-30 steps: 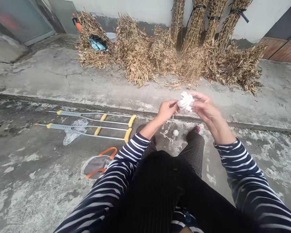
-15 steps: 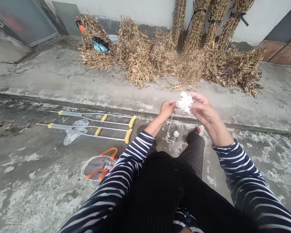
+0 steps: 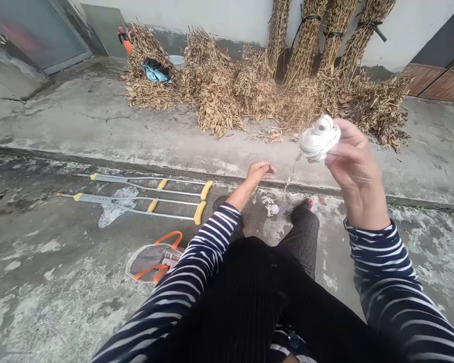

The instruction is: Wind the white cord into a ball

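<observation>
My right hand (image 3: 353, 159) is raised and shut on a loose white bundle of yarn (image 3: 320, 138), its fingers partly hidden behind it. A thin white strand (image 3: 294, 169) hangs from the bundle toward the ground. My left hand (image 3: 259, 174) sits lower and to the left, fingers loosely curled, apart from the bundle and holding nothing I can see. A small white ball of yarn (image 3: 273, 209) lies on the concrete between my feet, with a little loose strand beside it.
A pair of forearm crutches (image 3: 144, 197) lies on the ground to my left, beside a clear bag with orange handles (image 3: 153, 259). A low concrete step edge (image 3: 174, 170) crosses ahead. Beyond it, bundled dried plant stalks (image 3: 219, 85) stand against a wall.
My right hand has lifted the white bundle up and to the right, away from my left hand, which has dropped its hold. The small ball on the ground has shifted slightly.
</observation>
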The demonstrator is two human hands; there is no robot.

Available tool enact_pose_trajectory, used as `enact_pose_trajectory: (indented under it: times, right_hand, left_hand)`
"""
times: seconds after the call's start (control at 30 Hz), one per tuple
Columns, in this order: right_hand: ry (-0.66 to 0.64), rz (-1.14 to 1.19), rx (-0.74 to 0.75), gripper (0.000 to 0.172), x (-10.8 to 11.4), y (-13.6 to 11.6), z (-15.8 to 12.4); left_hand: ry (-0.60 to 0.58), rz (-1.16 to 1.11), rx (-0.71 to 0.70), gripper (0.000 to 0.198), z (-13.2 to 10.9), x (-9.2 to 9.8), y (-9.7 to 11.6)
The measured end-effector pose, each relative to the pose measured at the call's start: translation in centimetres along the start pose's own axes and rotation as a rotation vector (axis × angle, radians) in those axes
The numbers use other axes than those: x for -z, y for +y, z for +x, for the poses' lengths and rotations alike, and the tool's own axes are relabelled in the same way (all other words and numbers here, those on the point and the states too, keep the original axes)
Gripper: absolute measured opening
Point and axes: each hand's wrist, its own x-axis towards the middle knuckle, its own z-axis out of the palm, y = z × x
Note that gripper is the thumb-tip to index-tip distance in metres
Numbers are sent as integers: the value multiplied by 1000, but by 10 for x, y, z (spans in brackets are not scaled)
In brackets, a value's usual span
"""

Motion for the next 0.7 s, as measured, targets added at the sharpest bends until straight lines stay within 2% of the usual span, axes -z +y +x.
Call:
enact_pose_trajectory:
  times: [0.1,0.17,0.27,0.43,0.6,0.7]
  right_hand:
    - [3,-46,-27,44,4,0,9]
    - [-2,-47,-79,43,3,7,15]
    - [6,-31,-122,41,1,19,19]
    - [14,-32,-148,42,-2,27,20]
    - [38,-42,-154,43,-3,26,19]
    - [42,-21,-161,42,-5,26,18]
  left_hand:
    - [-48,-37,-108,18,-14,-11,17]
    - [-127,-58,-190,24,-25,-21,34]
    - [-246,-93,-221,33,-37,-32,52]
    - [-215,-116,-222,36,-43,-34,52]
    - [-265,-100,-257,41,-44,-35,53]
    - [-241,-88,-254,37,-43,-35,55]
